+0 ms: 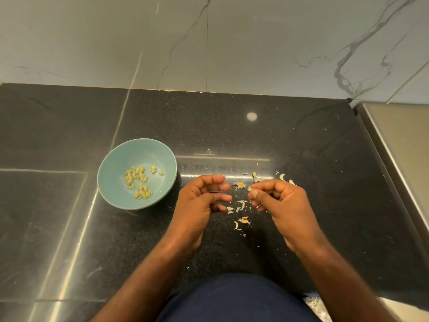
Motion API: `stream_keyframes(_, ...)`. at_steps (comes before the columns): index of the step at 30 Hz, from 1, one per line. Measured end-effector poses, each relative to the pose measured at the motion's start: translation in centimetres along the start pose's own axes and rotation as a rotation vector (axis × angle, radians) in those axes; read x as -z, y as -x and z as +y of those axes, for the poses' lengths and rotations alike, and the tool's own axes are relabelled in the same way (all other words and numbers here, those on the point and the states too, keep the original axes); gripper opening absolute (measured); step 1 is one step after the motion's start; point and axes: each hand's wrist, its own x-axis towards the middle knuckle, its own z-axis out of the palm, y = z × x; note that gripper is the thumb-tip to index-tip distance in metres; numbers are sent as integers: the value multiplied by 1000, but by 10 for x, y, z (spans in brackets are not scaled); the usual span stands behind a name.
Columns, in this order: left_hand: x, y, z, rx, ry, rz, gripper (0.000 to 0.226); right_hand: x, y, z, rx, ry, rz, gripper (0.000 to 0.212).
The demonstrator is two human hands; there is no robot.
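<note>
At the lower edge of the frame: a dark blue garment point(234, 298), with both forearms reaching up from it over the black speckled table point(301, 140). Centre frame, left hand point(202, 198): fingers loosely curled toward the right, nothing visible in them. Centre-right, right hand point(276, 198): thumb and forefinger pinch a small pale piece point(249, 188) at their tips; it points at the left fingertips across a narrow gap and is too small to give a long axis. Between and below the hands: scattered husk scraps point(241, 220). Left of centre: teal bowl point(116, 156) holding pale seeds point(138, 180); it lies left of the left hand, the nearer hand, so the pinched piece would probably travel leftward past that hand. Right edge: a grey metal surface point(406, 140). Upper frame: a marble-veined wall point(209, 43).
</note>
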Motion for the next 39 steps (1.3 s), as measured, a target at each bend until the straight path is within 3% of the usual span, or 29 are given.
stream_keyframes(4, 2, -1, -3, -71, -208, 40, 30, 5, -1, 7, -21, -33, 33, 17)
stream_keyframes(9, -2, 4, -11, -106, -385, -173, 19, -5, 6, 9, -59, -15, -79, 16)
stream_keyframes(13, 2, 2, -18, -146, -520, -189, 13, -9, 13, 17, -97, 101, -137, 10)
stream_keyframes(17, 7, 3, -23, -210, -614, -215, 9, -10, 17, 17, -154, 180, -178, 9)
stream_keyframes(22, 11, 2, -25, -273, -615, -273, 7, -9, 21, 15, -186, 151, -350, 21)
stream_keyframes(27, 9, 6, -27, -340, -752, -312, 7, -15, 25, 19, -211, 112, -324, 29)
stream_keyframes(30, 9, 6, -28, -441, -871, -295, 6, -14, 25, 21, -234, 91, -375, 30)
stream_keyframes(34, 10, 5, -29, -435, -892, -291, 7, -12, 22, 16, -215, 114, -433, 27)
stream_keyframes(39, 9, 6, -23, -453, -1141, -378, 24, -15, 22, 18, -278, 129, -438, 30)
